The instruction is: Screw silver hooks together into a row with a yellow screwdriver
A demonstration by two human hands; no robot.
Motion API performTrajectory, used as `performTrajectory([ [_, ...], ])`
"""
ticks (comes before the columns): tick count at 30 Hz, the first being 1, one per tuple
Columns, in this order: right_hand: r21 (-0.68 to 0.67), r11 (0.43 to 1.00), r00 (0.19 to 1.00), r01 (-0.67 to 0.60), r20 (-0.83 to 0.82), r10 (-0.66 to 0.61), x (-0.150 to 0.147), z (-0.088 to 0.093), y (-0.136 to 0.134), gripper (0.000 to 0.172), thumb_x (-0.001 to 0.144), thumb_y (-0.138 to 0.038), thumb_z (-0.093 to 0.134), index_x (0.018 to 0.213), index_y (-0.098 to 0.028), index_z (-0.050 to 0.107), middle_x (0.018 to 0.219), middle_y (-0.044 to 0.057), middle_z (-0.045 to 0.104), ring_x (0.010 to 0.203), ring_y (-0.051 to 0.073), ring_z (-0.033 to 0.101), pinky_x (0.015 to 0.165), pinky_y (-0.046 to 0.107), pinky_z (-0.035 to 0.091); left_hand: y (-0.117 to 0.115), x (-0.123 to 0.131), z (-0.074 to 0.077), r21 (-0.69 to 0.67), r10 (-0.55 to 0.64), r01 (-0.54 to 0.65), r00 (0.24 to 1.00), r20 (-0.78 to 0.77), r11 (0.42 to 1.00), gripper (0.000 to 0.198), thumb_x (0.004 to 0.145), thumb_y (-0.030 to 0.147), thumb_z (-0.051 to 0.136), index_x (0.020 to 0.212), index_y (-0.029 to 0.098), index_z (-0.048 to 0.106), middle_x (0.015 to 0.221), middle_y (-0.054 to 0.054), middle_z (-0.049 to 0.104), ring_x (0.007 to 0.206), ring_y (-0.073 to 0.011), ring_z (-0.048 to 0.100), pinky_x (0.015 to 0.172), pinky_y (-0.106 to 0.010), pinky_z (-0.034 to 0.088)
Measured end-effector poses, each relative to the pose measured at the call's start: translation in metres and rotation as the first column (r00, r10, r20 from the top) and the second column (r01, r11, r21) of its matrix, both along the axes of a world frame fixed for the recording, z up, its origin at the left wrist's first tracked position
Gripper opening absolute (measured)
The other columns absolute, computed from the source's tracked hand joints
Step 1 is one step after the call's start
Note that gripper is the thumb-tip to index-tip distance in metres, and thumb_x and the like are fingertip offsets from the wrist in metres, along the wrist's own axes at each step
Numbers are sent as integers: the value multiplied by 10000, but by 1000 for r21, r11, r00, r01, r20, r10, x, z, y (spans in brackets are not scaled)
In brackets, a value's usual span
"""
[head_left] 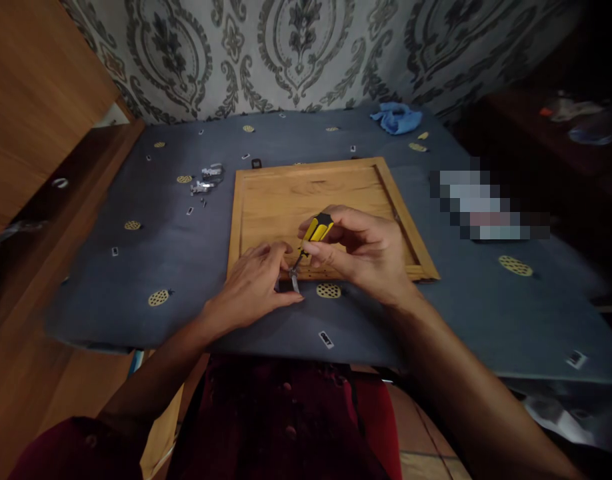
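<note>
A wooden cabinet door (311, 200) with a raised frame lies flat on the cloth-covered table. At its near edge sits a metal hinge (295, 280). My left hand (256, 277) curls around this hinge, thumb and fingers against it, partly hiding it. In my right hand (369, 247) is a short screwdriver (319, 230) with a yellow and black handle, pinched between thumb and fingers. It tilts down to the left, and its tip meets the hinge. The screw head under the tip is too small to make out.
More metal hinges (206, 183) lie left of the door, with small screws (203, 202) close by. A crumpled blue cloth (396, 118) rests at the table's back right. A blurred-out object (481, 203) is on the right side. Wooden furniture (46, 100) stands at the left.
</note>
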State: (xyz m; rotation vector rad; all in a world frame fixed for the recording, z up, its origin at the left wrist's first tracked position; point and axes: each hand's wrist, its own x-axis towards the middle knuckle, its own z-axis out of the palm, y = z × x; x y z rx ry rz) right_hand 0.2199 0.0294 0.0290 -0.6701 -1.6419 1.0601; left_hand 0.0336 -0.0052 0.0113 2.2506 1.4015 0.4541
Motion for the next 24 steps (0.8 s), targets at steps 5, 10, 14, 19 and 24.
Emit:
performTrajectory([
  [5,126,979,988,157,-13,-157,-8,-8,-1,317,758,-353,868,779,-218,582,678,-50,579,562,84,535,499,222,451,0,-1,-2,19,-1,1,1000,-13,1000,467,748,326,856,1010,230,481,1032,-50,664,1027,-310,650,886,-479,517],
  [10,159,951,963,267,-67,-259,-13,-12,-4,348,779,-328,854,783,-232,520,694,-54,536,552,78,497,471,222,416,0,-1,-2,2,-1,1,1000,-21,1000,509,755,338,859,1076,217,484,1060,-62,664,1037,-309,645,896,-474,514],
  [14,122,933,938,340,-116,-327,-9,-10,-3,337,804,-332,834,821,-249,508,705,-62,527,494,65,486,444,225,411,-1,-1,0,-13,-3,3,1000,-19,1000,557,753,324,867,1138,206,482,1066,-59,670,1059,-310,641,912,-470,508],
  [19,106,942,948,318,-71,-311,-7,-9,-1,345,808,-352,829,815,-250,499,692,-61,529,483,67,482,420,226,402,0,0,1,-26,5,-5,1000,-14,1000,555,744,297,873,1133,198,491,1052,-58,673,1069,-307,643,920,-459,505],
  [24,106,953,959,285,-27,-283,-9,-11,-1,348,810,-361,823,789,-240,497,667,-70,488,502,70,479,445,224,422,0,0,1,-22,0,0,1000,-16,1000,533,751,302,864,1122,205,493,1048,-54,674,1038,-298,647,899,-455,510],
])
